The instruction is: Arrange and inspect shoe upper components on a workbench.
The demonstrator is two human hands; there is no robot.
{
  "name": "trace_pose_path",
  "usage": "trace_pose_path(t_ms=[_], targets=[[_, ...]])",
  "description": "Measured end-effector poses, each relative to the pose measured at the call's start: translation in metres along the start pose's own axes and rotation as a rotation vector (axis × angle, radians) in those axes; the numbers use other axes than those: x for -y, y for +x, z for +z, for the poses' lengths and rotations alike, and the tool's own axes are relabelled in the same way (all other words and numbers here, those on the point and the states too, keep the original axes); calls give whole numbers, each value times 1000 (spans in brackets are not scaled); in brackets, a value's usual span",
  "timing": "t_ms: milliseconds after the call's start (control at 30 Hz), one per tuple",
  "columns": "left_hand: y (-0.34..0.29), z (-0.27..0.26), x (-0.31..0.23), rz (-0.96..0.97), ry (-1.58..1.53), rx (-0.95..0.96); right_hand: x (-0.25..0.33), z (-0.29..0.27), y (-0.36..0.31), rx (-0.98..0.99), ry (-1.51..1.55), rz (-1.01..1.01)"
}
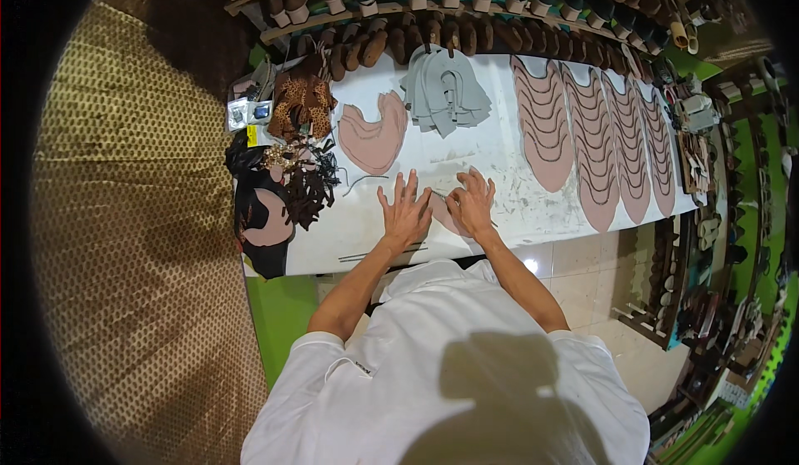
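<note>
A pink U-shaped shoe-upper piece (447, 218) lies on the white table in front of me, partly covered by both hands. My left hand (406, 215) rests flat on its left side, fingers spread and thumb toward the middle. On its other side, my right hand (475, 207) has its fingers bent and apart, pressing down at the piece's edge. A thin dark strip (439, 192) runs between the two hands along the piece; its ends are hidden. Further up to the left is a stack of similar pink pieces (372, 144).
Rows of overlapping pink pieces with dark edges (545, 132) cover the table's right side. Grey pieces (433, 90) with a tool on top lie at the back. Leopard-print material (304, 103) and dark scraps (310, 186) fill the left end. Loose dark strips (374, 253) lie near the front edge.
</note>
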State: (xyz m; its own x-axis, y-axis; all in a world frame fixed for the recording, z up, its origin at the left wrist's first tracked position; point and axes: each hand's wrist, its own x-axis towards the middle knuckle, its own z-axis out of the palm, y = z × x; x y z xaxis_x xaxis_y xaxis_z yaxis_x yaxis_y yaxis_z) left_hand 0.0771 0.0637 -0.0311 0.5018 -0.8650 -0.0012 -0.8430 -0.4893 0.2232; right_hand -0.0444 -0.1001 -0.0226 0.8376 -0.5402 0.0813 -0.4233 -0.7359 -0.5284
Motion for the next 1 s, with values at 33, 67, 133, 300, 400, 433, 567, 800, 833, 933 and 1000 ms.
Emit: trace_pose_path(t_ms=[33,67,133,300,400,433,567,800,833,933,1000], targets=[[1,-1,0,30,33,25,0,1,-1,-1,1,2],[2,-2,0,31,33,26,0,1,-2,-1,2,11],[4,-2,3,48,16,6,2,3,-3,-4,6,21],[8,-2,3,-168,-317,170,2,4,-4,2,3,37],[6,0,5,-153,-351,141,4,3,-3,2,5,35],[6,0,5,-117,-341,115,4,4,-3,1,5,37],[7,-3,2,-41,-242,130,2,6,-4,-8,12,41],[5,-3,7,77,-90,91,4,8,-6,-28,20,27],[5,-4,7,79,-83,98,4,8,-7,-29,20,27],[8,-5,7,66,-94,98,5,9,-8,1,19,41],[9,-6,3,5,-170,136,5,9,-9,-6,-1,48]])
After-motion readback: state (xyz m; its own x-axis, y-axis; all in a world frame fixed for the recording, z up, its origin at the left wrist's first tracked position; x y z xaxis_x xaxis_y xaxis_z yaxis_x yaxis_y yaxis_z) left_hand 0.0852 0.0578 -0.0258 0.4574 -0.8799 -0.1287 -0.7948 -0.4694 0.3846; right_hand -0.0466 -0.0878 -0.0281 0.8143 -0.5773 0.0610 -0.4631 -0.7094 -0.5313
